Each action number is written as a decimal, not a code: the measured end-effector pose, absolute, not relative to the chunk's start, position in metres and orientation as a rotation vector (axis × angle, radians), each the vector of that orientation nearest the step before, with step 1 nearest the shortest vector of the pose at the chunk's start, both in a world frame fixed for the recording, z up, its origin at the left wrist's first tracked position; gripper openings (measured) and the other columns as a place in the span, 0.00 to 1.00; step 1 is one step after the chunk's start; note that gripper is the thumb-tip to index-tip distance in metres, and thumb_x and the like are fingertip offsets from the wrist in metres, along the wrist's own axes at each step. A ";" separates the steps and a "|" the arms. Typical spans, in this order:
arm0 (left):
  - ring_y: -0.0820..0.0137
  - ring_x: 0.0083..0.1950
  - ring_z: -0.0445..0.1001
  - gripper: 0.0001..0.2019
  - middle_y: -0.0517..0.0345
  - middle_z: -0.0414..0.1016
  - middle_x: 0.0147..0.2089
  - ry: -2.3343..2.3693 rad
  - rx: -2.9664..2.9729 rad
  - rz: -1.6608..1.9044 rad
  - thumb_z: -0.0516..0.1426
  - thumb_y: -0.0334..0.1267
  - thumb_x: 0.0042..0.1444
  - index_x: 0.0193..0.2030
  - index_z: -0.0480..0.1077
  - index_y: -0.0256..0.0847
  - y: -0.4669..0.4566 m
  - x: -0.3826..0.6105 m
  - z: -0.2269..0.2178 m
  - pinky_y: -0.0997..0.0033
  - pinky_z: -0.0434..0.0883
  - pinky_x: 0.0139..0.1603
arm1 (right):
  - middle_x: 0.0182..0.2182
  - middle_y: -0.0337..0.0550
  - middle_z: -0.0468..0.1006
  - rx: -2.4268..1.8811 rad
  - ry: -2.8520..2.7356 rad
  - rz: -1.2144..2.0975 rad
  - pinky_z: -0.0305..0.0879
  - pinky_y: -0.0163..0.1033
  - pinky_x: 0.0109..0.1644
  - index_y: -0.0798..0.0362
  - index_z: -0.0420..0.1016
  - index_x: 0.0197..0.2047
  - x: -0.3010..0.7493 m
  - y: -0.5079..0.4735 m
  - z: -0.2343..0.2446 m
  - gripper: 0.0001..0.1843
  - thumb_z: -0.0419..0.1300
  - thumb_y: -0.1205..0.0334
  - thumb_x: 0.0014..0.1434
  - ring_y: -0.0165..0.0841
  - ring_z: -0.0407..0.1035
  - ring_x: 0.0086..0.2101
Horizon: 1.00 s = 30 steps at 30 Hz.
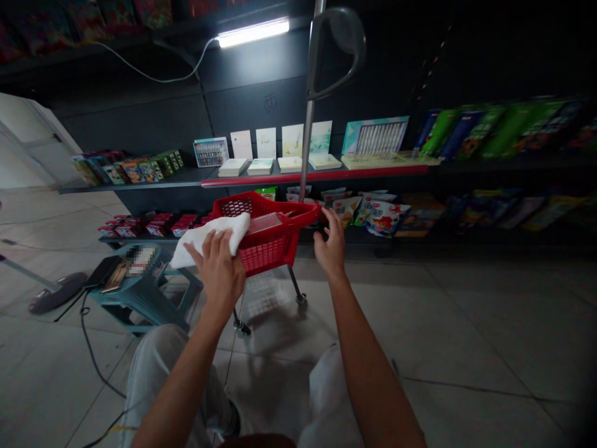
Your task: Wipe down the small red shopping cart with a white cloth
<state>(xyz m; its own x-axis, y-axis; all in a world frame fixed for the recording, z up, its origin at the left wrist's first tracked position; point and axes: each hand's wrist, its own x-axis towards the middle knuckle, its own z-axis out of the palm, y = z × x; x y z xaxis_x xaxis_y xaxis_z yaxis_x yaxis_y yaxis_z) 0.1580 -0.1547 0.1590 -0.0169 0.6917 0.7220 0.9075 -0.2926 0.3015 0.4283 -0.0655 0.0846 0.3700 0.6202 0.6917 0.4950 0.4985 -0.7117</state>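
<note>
A red shopping cart (265, 252) is stood on the tiled floor (466, 311), between the wearer's knees and the shelves. A white cloth (240, 227) is draped over the left end of its handle (308, 219) and is covered in part by the left hand (219, 270). The fingers of that hand are laid across the cloth; its thumb is hidden, so whether the grip is clamped cannot be told. The right hand (332, 249) is raised at the right end of the handle, its grip apart, with a gap left between thumb and fingers; contact with the handle cannot be made out.

Under the cart, 2 legs (293, 283) with wheels can be seen. Behind it, a metal pole (308, 134) is crossed in front of a red-edged shelf (326, 173), on which 4 pale stacks are lined up, each with a card stood behind it. Snack bags (385, 214) are placed below. To the left, a stool (135, 287) is loaded with small items. The shelves are lit by a tube lamp (254, 33).
</note>
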 end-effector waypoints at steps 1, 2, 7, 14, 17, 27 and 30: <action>0.52 0.76 0.60 0.26 0.47 0.72 0.69 -1.682 -2.020 -1.181 0.50 0.32 0.63 0.68 0.68 0.42 -0.154 0.165 0.158 0.33 0.28 0.80 | 0.69 0.52 0.67 -1.121 -1.300 0.103 0.70 0.54 0.65 0.47 0.65 0.69 0.428 -0.066 0.087 0.38 0.53 0.70 0.54 0.41 0.62 0.68; 0.52 0.77 0.59 0.28 0.46 0.71 0.71 -1.683 -2.030 -1.169 0.50 0.31 0.62 0.69 0.67 0.41 -0.152 0.170 0.158 0.32 0.27 0.79 | 0.69 0.51 0.68 -1.119 -1.324 0.096 0.68 0.55 0.67 0.47 0.67 0.68 0.428 -0.067 0.089 0.38 0.53 0.71 0.53 0.40 0.62 0.68; 0.51 0.76 0.61 0.30 0.47 0.69 0.72 -1.667 -2.043 -1.150 0.50 0.31 0.61 0.71 0.66 0.42 -0.141 0.177 0.160 0.33 0.24 0.80 | 0.70 0.51 0.68 -1.101 -1.382 0.108 0.62 0.56 0.71 0.49 0.71 0.59 0.428 -0.072 0.094 0.29 0.52 0.72 0.55 0.40 0.63 0.68; 0.55 0.72 0.66 0.26 0.50 0.75 0.67 -1.662 -2.060 -1.166 0.50 0.32 0.63 0.67 0.71 0.45 -0.133 0.170 0.166 0.38 0.32 0.82 | 0.68 0.50 0.68 -1.059 -1.415 0.164 0.70 0.55 0.65 0.44 0.61 0.72 0.419 -0.071 0.092 0.41 0.52 0.73 0.55 0.40 0.66 0.65; 0.54 0.74 0.63 0.27 0.49 0.73 0.69 -1.644 -2.111 -1.124 0.50 0.32 0.62 0.68 0.70 0.44 -0.128 0.176 0.168 0.37 0.33 0.82 | 0.65 0.49 0.69 -1.056 -1.435 0.110 0.71 0.54 0.64 0.44 0.67 0.69 0.415 -0.073 0.095 0.39 0.51 0.74 0.56 0.41 0.65 0.65; 0.56 0.72 0.67 0.24 0.52 0.77 0.66 -1.572 -2.065 -1.200 0.51 0.36 0.65 0.65 0.73 0.44 -0.115 0.170 0.165 0.44 0.39 0.82 | 0.48 0.48 0.77 -1.036 -1.488 -0.071 0.71 0.53 0.63 0.48 0.79 0.55 0.392 -0.098 0.113 0.26 0.51 0.73 0.58 0.40 0.72 0.54; 0.57 0.70 0.69 0.22 0.54 0.80 0.62 -1.567 -2.012 -1.248 0.51 0.36 0.65 0.61 0.76 0.45 -0.113 0.157 0.163 0.46 0.41 0.81 | 0.46 0.48 0.77 -1.014 -1.509 -0.050 0.72 0.51 0.59 0.47 0.81 0.52 0.381 -0.109 0.116 0.24 0.52 0.71 0.59 0.40 0.72 0.52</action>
